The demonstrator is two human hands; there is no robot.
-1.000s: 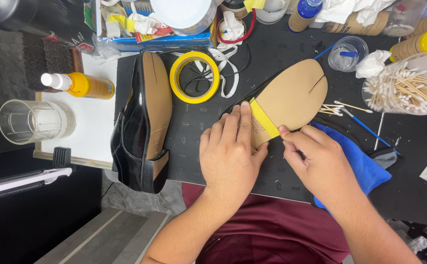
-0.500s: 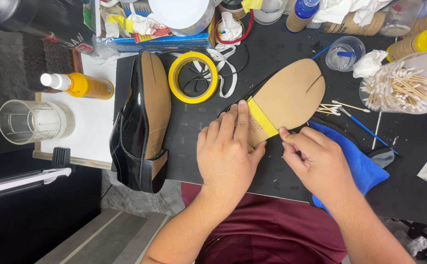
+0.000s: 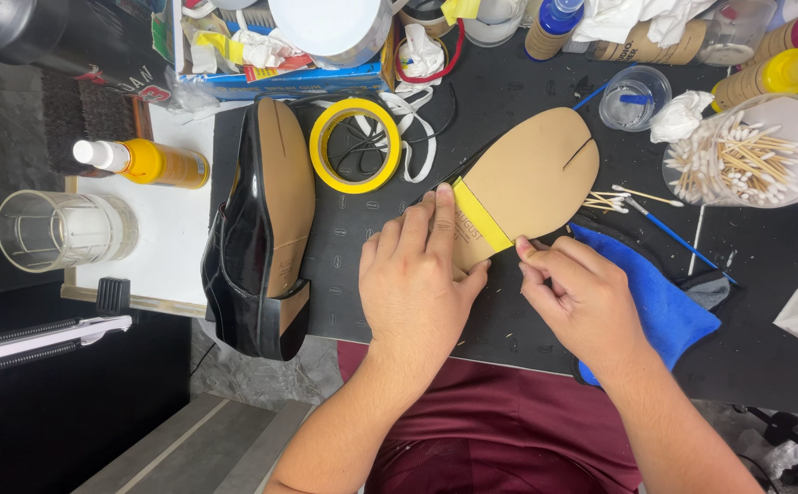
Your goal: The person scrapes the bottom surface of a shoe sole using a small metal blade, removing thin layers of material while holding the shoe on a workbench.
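Note:
A shoe with a tan sole (image 3: 531, 178) lies sole-up on the black mat (image 3: 362, 256). A strip of yellow tape (image 3: 481, 215) crosses the sole at its waist. My left hand (image 3: 412, 279) lies flat over the heel end, fingers reaching the tape. My right hand (image 3: 577, 293) pinches the tape's lower end at the sole's edge. A second black shoe (image 3: 262, 233) lies on its side to the left. A yellow tape roll (image 3: 355, 144) sits between the two shoes.
A blue cloth (image 3: 664, 302) lies under my right wrist. A cup of cotton swabs (image 3: 746, 151) stands at right, loose swabs (image 3: 614, 198) beside the sole. A yellow bottle (image 3: 147, 162) and glass jar (image 3: 60, 229) are at left. Bottles and clutter line the back.
Both hands stay on the sole; my right fingers have shifted slightly along the tape's lower end. The shoe has barely moved.

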